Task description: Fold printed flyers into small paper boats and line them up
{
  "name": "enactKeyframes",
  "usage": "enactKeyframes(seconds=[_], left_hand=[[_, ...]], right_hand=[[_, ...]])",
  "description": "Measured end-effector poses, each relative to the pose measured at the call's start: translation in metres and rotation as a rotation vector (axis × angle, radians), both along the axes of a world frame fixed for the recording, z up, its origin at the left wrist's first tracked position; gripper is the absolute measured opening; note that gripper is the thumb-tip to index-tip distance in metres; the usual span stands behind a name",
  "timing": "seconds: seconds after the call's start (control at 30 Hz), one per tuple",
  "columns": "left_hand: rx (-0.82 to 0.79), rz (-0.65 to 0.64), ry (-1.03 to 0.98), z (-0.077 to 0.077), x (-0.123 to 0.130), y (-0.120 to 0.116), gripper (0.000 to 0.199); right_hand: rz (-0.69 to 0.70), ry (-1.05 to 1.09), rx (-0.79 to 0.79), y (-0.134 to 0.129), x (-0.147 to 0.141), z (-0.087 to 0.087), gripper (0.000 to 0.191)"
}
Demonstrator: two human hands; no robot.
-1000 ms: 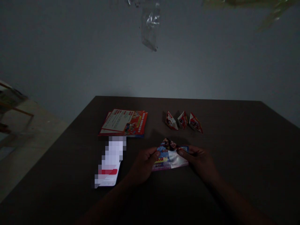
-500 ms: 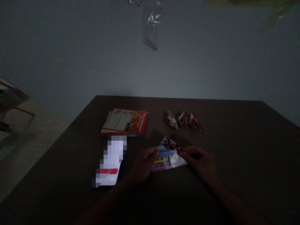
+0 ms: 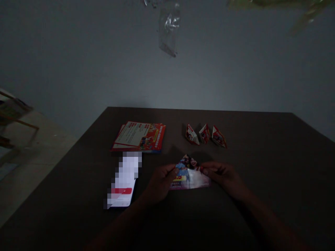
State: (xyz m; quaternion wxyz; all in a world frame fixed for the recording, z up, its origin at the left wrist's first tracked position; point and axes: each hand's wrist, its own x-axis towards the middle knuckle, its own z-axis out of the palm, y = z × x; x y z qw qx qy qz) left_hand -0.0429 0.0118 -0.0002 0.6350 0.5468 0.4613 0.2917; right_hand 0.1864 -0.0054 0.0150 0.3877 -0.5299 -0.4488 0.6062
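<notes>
Dim light falls on a plain grey wall point(image 3: 91, 62) behind the dark brown tabletop point(image 3: 267, 146); pale floor point(image 3: 49, 139) shows at left

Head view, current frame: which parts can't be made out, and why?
All in the head view:
Left hand and right hand: some fingertips hidden behind the folded paper.
Folded paper: underside faces away; small print too dim.
Phone: pixel blocks cover most of the screen.
Leaflet stack: top sheets cover those below.
Yellowish strip: cut off by the top edge.
</notes>
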Motion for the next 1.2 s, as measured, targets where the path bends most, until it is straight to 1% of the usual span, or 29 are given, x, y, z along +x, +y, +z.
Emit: enactKeyframes(seconds=[0.1,0.17,0.33,0.53,0.7,0.9,1.0,1.1,1.2], left_hand=[[0.026,-0.037,0.024,0.003,0.0,-0.001,0.037],[0.043,-0.055,0.015,0.006,0.0,-0.002,0.036],[0.048,-0.076,-0.005,0.007,0.0,-0.001,0.034],[0.022,-0.072,-0.028,0.005,-0.001,-0.001,0.035],[-0.023,-0.053,-0.059,0.007,0.001,-0.001,0.034],[0.009,-0.059,0.023,0.007,0.0,-0.002,0.034],[0.115,-0.087,0.15,0.011,0.0,-0.004,0.038],[0.223,-0.081,0.255,0.016,0.001,-0.005,0.038],[0.218,-0.07,0.264,0.019,0.002,-0.007,0.038]], right_hand=[[0.122,-0.02,-0.003,0.001,0.003,0.003,0.028],[0.146,-0.042,0.004,0.001,0.005,0.004,0.024],[0.104,-0.124,0.031,0.0,0.004,0.002,0.023],[0.07,-0.111,0.008,0.0,0.003,-0.001,0.017],[0.054,-0.087,0.03,0.0,0.001,-0.003,0.023],[0.033,-0.127,0.112,-0.003,-0.002,-0.003,0.027],[0.046,-0.131,0.108,-0.006,-0.003,-0.002,0.03],[0.063,-0.127,0.111,-0.008,-0.003,-0.002,0.032],[0.064,-0.099,0.112,-0.009,-0.003,-0.003,0.034]])
